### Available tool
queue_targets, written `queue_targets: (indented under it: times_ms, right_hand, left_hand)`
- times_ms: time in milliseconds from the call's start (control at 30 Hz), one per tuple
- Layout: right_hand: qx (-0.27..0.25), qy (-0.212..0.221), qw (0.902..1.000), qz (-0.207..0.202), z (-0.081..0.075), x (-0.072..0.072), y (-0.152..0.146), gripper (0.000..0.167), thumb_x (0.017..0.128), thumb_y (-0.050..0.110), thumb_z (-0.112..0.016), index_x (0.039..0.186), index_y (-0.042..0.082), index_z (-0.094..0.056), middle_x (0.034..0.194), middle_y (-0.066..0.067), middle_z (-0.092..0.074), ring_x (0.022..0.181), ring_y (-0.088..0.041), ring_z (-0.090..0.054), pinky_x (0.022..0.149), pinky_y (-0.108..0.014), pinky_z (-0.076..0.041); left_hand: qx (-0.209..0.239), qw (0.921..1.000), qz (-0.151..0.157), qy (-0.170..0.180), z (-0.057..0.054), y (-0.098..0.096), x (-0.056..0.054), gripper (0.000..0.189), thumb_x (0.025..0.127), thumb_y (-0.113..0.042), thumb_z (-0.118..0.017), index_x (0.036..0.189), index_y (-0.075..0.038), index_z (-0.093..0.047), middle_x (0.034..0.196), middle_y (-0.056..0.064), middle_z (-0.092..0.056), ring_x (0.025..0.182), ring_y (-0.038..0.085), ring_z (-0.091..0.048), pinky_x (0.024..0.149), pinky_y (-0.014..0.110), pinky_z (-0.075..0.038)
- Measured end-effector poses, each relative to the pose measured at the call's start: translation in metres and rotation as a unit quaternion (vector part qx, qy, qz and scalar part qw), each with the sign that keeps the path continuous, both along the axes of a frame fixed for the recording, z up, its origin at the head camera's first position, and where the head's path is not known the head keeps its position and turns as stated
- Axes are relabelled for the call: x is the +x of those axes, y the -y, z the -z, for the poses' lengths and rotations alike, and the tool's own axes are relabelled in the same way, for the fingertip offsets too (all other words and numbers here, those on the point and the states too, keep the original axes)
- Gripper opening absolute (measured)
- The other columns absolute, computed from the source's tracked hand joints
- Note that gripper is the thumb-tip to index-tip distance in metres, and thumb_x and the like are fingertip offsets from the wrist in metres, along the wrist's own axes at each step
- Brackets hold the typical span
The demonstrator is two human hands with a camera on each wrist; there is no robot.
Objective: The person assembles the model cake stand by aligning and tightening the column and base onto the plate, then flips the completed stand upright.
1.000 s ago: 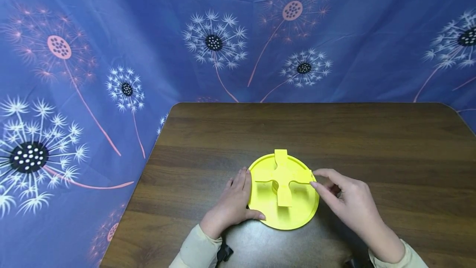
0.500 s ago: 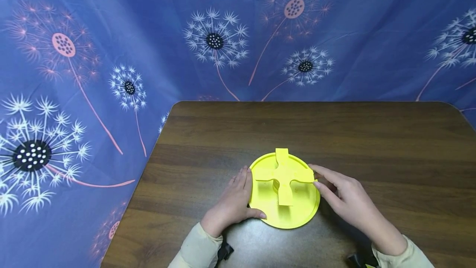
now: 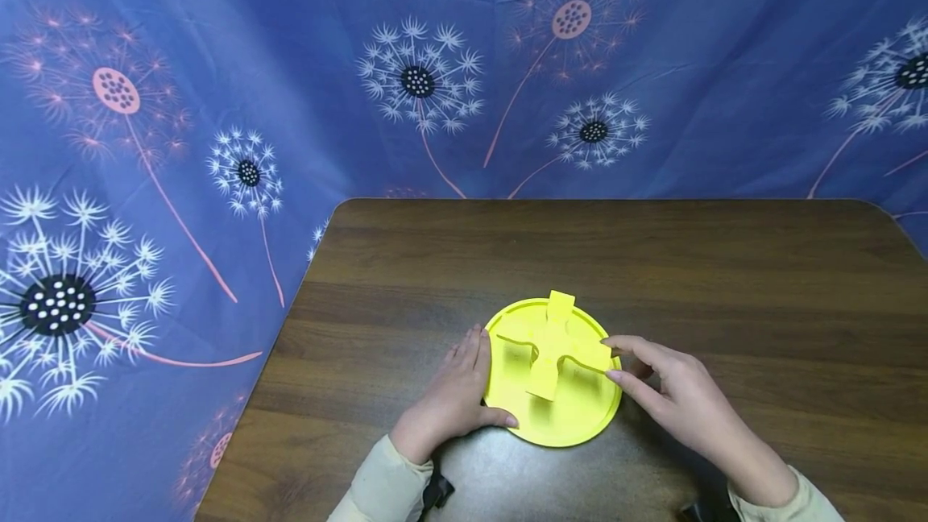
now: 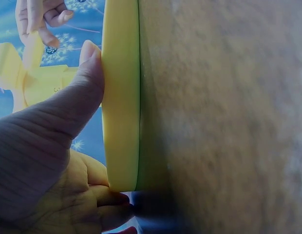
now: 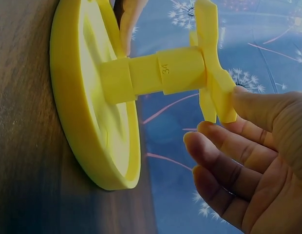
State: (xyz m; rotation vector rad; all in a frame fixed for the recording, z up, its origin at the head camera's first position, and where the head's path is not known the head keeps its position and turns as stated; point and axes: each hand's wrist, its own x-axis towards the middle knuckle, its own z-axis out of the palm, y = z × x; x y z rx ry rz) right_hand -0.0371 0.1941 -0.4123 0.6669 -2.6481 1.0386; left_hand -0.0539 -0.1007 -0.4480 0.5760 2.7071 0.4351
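yellow cross (image 3: 554, 342), stemmed above round dish (image 3: 557, 428); right hand (image 3: 681, 395) pinches it, left hand (image 3: 453, 397) grips dish.

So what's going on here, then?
A person is handling a yellow four-armed cross that sits atop a short post rising from a round yellow dish. Their left hand is against the dish's edge, thumb and fingers spread along it. Their right hand pinches the end of one cross arm. The dish rests on a wood-grain table.
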Motion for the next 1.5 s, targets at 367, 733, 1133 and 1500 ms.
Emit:
queue_targets:
  times_ms: [367,733,1133,1500]
  right_hand:
    - [-0.026,-0.019,0.999,-0.032,0.003,0.005,0.007,0.043,0.073,0.006,-0.084,0.11,0.02,-0.068,0.089,0.016,-0.064,0.07,0.003,-0.057,0.057,-0.014,-0.043]
    - [-0.028,-0.035,0.9979,-0.047,0.008,0.008,0.019,0.042,0.07,0.011,-0.086,0.107,0.021,-0.068,0.082,0.019,-0.06,0.068,0.004,-0.055,0.054,-0.011,-0.039]
    - [0.023,-0.071,0.9969,-0.027,0.007,0.012,0.034,0.04,0.066,0.025,-0.089,0.1,0.023,-0.068,0.077,0.016,-0.061,0.066,0.0,-0.055,0.054,-0.014,-0.039]
    - [0.042,-0.091,0.9943,-0.035,0.006,0.015,0.043,0.034,0.073,0.032,-0.084,0.101,0.02,-0.068,0.081,0.014,-0.064,0.067,-0.001,-0.056,0.054,-0.02,-0.043]
  left_hand:
    - [-0.011,0.9995,0.011,-0.027,0.001,0.001,0.0,0.125,0.072,-0.064,-0.074,0.152,0.008,-0.012,0.159,0.026,-0.011,0.147,0.034,-0.015,0.114,0.048,-0.025]
    - [-0.012,0.9996,0.01,-0.024,0.001,0.002,0.0,0.124,0.072,-0.065,-0.074,0.153,0.007,-0.011,0.159,0.024,-0.011,0.147,0.032,-0.014,0.115,0.047,-0.022]
    - [-0.017,0.9996,0.008,-0.019,0.002,0.001,-0.001,0.124,0.072,-0.066,-0.072,0.153,0.005,-0.012,0.16,0.023,-0.012,0.147,0.031,-0.015,0.115,0.049,-0.023]
    - [-0.019,0.9997,0.003,-0.016,0.002,0.0,0.0,0.123,0.072,-0.066,-0.073,0.153,0.005,-0.013,0.16,0.023,-0.012,0.147,0.031,-0.015,0.115,0.049,-0.022]
